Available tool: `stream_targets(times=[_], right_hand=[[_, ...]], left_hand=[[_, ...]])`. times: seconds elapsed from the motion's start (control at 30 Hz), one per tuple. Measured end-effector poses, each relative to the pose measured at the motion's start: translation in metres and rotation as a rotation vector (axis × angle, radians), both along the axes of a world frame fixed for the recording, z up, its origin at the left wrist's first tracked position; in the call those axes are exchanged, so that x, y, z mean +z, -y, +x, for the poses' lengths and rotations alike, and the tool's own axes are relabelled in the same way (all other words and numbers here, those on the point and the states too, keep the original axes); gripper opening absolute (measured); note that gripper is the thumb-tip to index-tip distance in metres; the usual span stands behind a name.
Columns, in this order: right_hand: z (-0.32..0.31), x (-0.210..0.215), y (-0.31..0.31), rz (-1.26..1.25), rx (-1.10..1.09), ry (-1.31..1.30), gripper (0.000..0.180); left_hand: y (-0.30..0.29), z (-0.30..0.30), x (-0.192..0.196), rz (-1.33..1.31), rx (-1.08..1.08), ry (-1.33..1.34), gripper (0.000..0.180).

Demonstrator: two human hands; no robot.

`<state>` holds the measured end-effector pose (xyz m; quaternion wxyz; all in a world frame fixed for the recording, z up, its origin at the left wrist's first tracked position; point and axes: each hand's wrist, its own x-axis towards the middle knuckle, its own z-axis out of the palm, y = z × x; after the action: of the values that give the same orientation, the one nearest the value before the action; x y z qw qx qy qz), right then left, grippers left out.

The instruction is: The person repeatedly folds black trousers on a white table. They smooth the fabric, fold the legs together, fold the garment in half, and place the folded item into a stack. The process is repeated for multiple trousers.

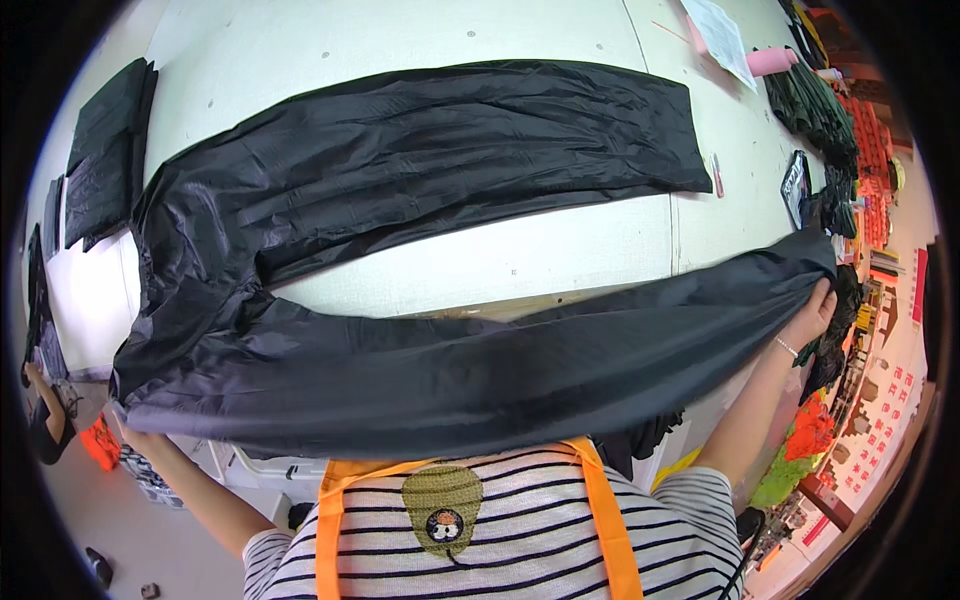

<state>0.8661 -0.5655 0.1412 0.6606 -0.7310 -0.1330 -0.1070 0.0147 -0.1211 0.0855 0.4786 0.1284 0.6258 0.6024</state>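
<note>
Across the pale cutting table (560,260) lies a pair of black trousers (400,200), thin and slightly shiny like a lightweight woven nylon, creased in long ripples. One leg stretches flat over the tabletop toward the far right; the other is lifted off the near edge and pulled taut between the person's arms. Judging by that, the step in hand looks like spreading or folding the near leg, and bringing it to lie level with the flat one would call for even tension at both ends.

The right hand (812,312) is clenched on the hem end of the raised leg, cloth bunched in the fingers. The left hand (128,425) sits under the waist end and is mostly hidden by fabric, so I cannot tell how it grips.

Smaller things: a stack of folded black fabric (105,150) at the far left, dark green cloth pieces (815,110) at the right, a pink roll (770,62) beside a sheet of paper (722,35)
</note>
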Motion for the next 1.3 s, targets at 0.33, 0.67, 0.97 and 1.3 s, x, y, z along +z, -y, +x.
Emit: stream_targets(times=[0.33,0.67,0.97,1.3], right_hand=[[0.068,0.044,-0.018,-0.595,0.273,-0.389,0.039],[0.232,-0.12,-0.187,-0.597,0.377,-0.659,0.044],[0.182,-0.164,-0.126,-1.379,0.718,-0.48,0.042],[0.226,-0.14,-0.173,-1.009,0.728,-0.563,0.007]], left_hand=[[-0.075,-0.038,0.01,-0.056,-0.028,-0.064,0.044],[-0.089,0.225,-0.081,0.314,-0.556,-1.322,0.044],[0.041,0.286,-0.115,0.464,-0.892,-1.935,0.069],[0.005,0.276,-0.134,0.095,-1.256,-1.603,0.093]])
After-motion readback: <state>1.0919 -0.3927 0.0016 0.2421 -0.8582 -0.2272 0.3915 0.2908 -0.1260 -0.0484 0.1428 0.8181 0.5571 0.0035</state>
